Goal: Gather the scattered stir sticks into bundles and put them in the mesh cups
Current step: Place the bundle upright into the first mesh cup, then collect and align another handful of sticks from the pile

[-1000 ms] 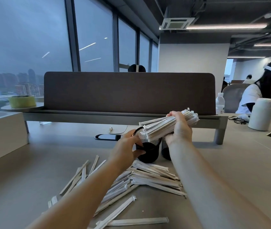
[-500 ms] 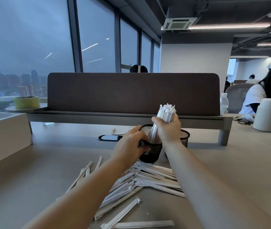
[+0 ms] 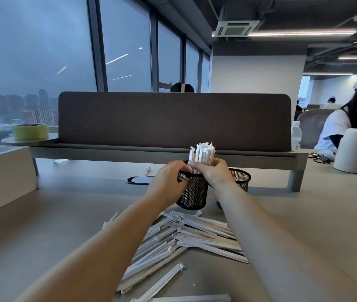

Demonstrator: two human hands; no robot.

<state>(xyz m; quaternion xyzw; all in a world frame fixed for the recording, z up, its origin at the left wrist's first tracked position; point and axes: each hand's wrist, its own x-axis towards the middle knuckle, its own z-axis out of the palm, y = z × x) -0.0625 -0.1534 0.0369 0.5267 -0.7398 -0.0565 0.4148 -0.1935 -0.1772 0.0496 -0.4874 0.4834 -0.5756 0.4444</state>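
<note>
Stir sticks are the job, but biggest first: grey desk [image 3: 304,214] with dark brown divider panel [image 3: 173,120] across the back. White box [image 3: 3,171] at far left edge. White flask [image 3: 352,150] on the right side, well apart from the work area. Loose pile of paper-wrapped stir sticks [image 3: 186,238] spread on the desk between the two forearms, near side of the cups. Front mesh cup [image 3: 192,192] black, upright, just beyond the pile. Second mesh cup [image 3: 239,178] just beside it on the right, partly hidden by the right wrist (contents not visible). Green tape roll [image 3: 30,131] on a round shelf at left. Left hand [image 3: 169,182] wraps the left wall of the front mesh cup, thumb on the mesh, fingers curled at the rim. Right hand [image 3: 213,173] closed around a bundle of stir sticks [image 3: 202,152], upright, lower ends inside the front mesh cup, tops sticking out above the rim. Dark phone [image 3: 139,180] flat on desk, left of the cups. Small water bottle [image 3: 296,136] at the divider's right end.
</note>
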